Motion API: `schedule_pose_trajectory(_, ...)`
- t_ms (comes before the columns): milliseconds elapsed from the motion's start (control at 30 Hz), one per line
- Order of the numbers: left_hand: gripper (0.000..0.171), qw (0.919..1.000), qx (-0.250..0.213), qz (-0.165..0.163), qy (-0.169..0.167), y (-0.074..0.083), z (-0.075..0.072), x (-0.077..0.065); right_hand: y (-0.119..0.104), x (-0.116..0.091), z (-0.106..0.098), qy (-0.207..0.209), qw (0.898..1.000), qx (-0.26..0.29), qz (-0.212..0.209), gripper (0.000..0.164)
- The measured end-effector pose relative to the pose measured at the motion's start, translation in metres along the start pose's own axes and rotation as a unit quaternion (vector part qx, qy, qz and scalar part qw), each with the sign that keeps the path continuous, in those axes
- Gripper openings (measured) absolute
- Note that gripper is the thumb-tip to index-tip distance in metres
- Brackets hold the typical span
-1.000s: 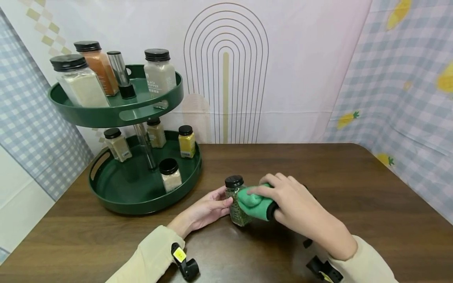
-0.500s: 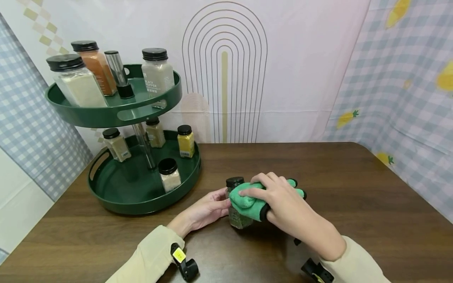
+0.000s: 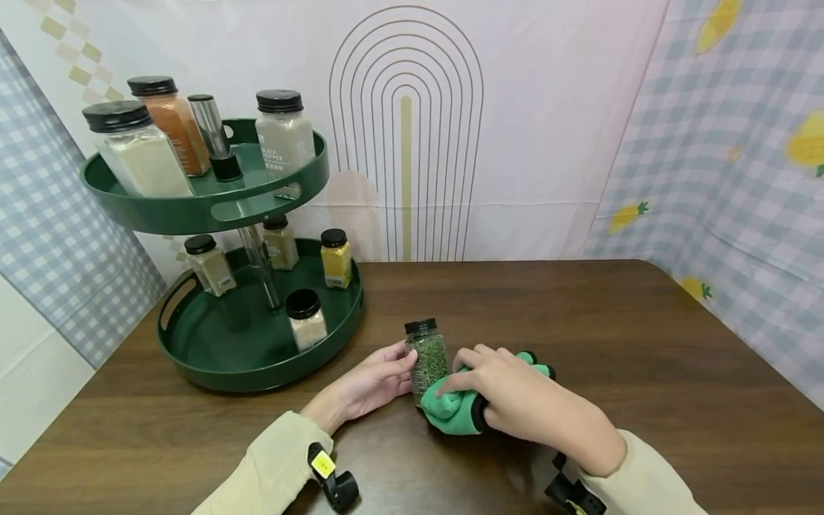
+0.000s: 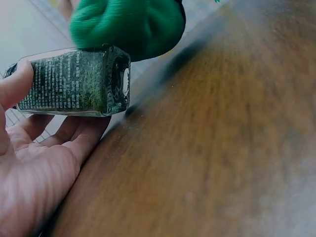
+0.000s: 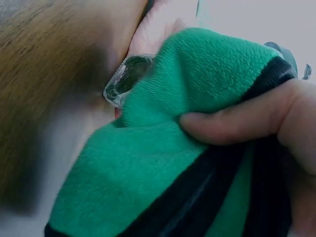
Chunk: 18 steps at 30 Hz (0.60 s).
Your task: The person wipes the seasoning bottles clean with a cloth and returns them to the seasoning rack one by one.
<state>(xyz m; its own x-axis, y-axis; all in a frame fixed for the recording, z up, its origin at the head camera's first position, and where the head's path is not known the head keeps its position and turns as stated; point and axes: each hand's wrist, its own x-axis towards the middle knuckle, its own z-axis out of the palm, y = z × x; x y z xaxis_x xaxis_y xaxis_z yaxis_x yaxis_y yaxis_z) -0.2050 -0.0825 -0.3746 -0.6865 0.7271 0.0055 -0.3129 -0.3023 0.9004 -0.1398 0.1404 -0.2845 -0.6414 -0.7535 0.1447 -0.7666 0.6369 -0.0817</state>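
Observation:
My left hand [image 3: 370, 386] holds a small glass jar [image 3: 428, 357] of green dried herbs with a black lid, thumb on one side and fingers on the other. The jar leans slightly to the left. In the left wrist view the printed label and the base of the herb jar [image 4: 74, 84] show. My right hand [image 3: 521, 393] grips a bunched green cloth [image 3: 447, 411] with black edging, which lies against the jar's lower right part. The right thumb presses into folds of the cloth [image 5: 143, 158] in the right wrist view. The fingers behind it are hidden there.
A green two-tier round stand [image 3: 257, 379] is at the left. Large jars, one with orange contents [image 3: 177, 132], stand on its upper tier. Several smaller jars, including a yellow one [image 3: 336, 261], are below. The brown table [image 3: 611, 322] meets a white curtain [image 3: 547, 129] behind.
My right hand has drawn the cloth from the jar's upper side down towards its base, uncovering the herbs. The jar has gone from upright to a slight tilt; the left hand keeps its grip.

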Motion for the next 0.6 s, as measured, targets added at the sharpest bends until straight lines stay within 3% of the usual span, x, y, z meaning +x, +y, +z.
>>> schedule_pose_trajectory(167,0.063,1.0,-0.005,0.006,0.002,-0.002,-0.001,0.0,0.0,-0.003,-0.002,-0.046,0.999,0.011,-0.004,0.06)
schedule_pose_trajectory(267,0.062,0.9999,-0.012,0.009,0.003,-0.002,-0.001,0.0,0.0,-0.005,-0.007,-0.043,0.999,0.018,0.003,0.062)
schedule_pose_trajectory(400,0.061,0.9998,-0.018,0.011,0.003,-0.002,-0.001,0.0,0.001,-0.006,-0.013,0.051,0.998,-0.009,0.03,0.067)
schedule_pose_trajectory(500,0.063,0.9998,-0.013,0.016,0.0,-0.003,0.0,0.001,0.002,-0.003,-0.014,0.137,0.988,-0.033,0.061,0.073)
schedule_pose_trajectory(600,0.065,0.9997,-0.006,0.022,-0.004,-0.003,0.0,0.001,0.002,0.0,-0.012,0.187,0.978,-0.04,0.085,0.074)
